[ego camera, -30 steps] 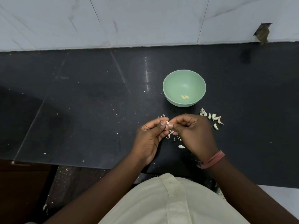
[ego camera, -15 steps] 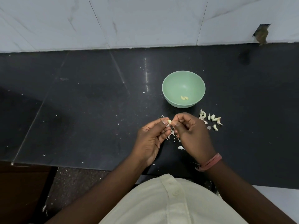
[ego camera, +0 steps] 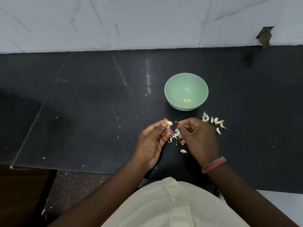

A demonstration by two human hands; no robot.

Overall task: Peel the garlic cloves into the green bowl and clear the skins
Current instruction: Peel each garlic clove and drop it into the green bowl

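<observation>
the hands have drawn apart, leaving the peeled clove (ego camera: 169, 123) (now bare) pinched in the left hand (ego camera: 153, 141).

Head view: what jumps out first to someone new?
The green bowl on the black counter, with two peeled cloves at its bottom. Just in front of it, the left hand pinches a peeled garlic clove while the right hand is curled beside it, above a scatter of skins. Unpeeled cloves lie right of the hands.
</observation>
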